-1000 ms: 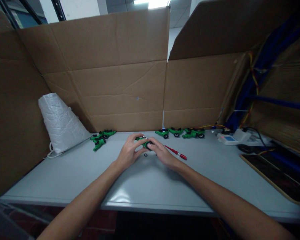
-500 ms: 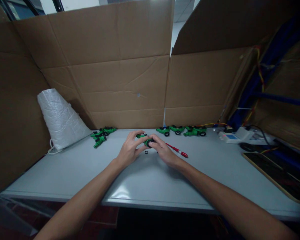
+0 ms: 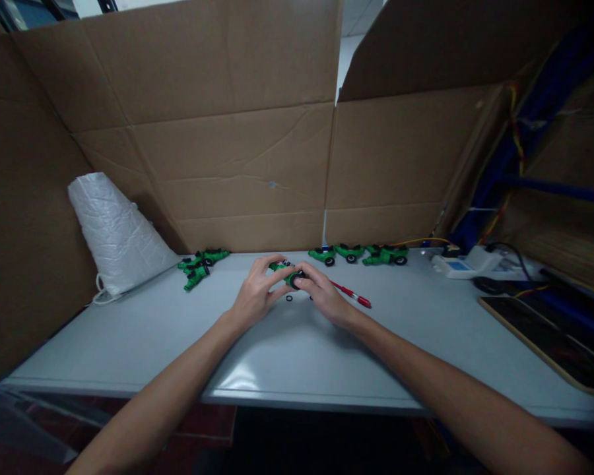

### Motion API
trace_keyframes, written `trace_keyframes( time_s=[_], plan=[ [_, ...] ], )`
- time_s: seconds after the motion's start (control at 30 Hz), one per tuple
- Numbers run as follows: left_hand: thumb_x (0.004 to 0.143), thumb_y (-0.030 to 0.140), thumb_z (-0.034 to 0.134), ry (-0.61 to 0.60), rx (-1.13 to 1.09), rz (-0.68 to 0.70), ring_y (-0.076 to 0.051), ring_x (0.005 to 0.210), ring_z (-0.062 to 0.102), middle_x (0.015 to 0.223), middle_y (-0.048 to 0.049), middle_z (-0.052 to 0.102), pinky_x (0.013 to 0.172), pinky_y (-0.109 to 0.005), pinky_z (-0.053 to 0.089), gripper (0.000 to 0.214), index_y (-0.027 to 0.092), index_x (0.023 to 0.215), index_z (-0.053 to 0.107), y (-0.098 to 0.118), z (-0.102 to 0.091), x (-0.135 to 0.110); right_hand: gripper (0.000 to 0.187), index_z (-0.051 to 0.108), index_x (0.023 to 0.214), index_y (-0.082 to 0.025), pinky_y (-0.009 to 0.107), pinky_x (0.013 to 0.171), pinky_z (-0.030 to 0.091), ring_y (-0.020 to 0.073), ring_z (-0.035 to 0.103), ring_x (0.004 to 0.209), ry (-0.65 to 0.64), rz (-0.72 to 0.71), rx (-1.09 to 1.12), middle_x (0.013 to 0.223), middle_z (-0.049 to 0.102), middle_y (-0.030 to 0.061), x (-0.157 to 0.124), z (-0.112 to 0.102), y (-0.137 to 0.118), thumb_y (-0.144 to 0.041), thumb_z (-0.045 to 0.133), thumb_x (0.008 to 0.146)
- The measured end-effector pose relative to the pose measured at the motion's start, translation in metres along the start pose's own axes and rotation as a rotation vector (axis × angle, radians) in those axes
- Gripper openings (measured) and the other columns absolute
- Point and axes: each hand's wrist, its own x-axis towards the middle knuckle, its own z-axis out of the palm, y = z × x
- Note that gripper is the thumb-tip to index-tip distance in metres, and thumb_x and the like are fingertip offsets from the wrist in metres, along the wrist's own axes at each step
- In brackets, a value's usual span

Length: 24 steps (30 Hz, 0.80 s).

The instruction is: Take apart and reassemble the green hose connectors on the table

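Between my two hands, just above the table, is a small green toy vehicle (image 3: pixel 291 278) with a black wheel. My left hand (image 3: pixel 257 287) grips its left side with thumb and fingers. On the wheel at the other end, my right hand (image 3: pixel 321 290) presses with its fingers, which cover part of it. A small black ring (image 3: pixel 289 298) lies on the table below the toy. Another dark bit is partly hidden by my right hand. A red screwdriver-like tool (image 3: pixel 352 294) rests just right of my right hand.
Several green toy vehicles (image 3: pixel 350 253) stand along the back right edge. Green toy parts (image 3: pixel 197 272) lie at the back left beside a white wrapped bundle (image 3: pixel 113 231). Cardboard (image 3: pixel 228 158) walls the back. A power strip (image 3: pixel 462 264) and a black board (image 3: pixel 544 336) are at the right.
The view has shifted slightly. Both hands keep their hold on the toy vehicle in nearly the same place.
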Motion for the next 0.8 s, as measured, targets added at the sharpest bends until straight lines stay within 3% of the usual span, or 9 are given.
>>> trace_keyframes(
  time_s=[0.43,0.8],
  plan=[
    [0.101,0.033,0.066,-0.024,-0.008,0.005,-0.03,0.13,0.057,0.14,-0.0128,0.058,0.109,-0.052,0.05,0.041,0.031,0.141,0.063,-0.0008,0.0006,-0.0003,0.02,0.065,0.11,-0.022,0.034,0.087,0.047,0.0222,0.061,0.093,0.003,-0.005,-0.106,0.099,0.067,0.0022,-0.0018,-0.004,0.0081,-0.037,0.056,0.099],
    [0.099,0.036,0.069,-0.018,-0.038,-0.004,-0.029,0.125,0.061,0.137,-0.0126,0.061,0.107,-0.05,0.052,0.042,0.029,0.139,0.062,-0.0016,0.0034,-0.0004,0.018,0.063,0.101,-0.023,0.035,0.094,0.047,0.0226,0.058,0.102,-0.031,0.031,0.028,0.102,0.064,0.0028,0.0042,-0.0025,0.0075,-0.035,0.05,0.097]
  ],
)
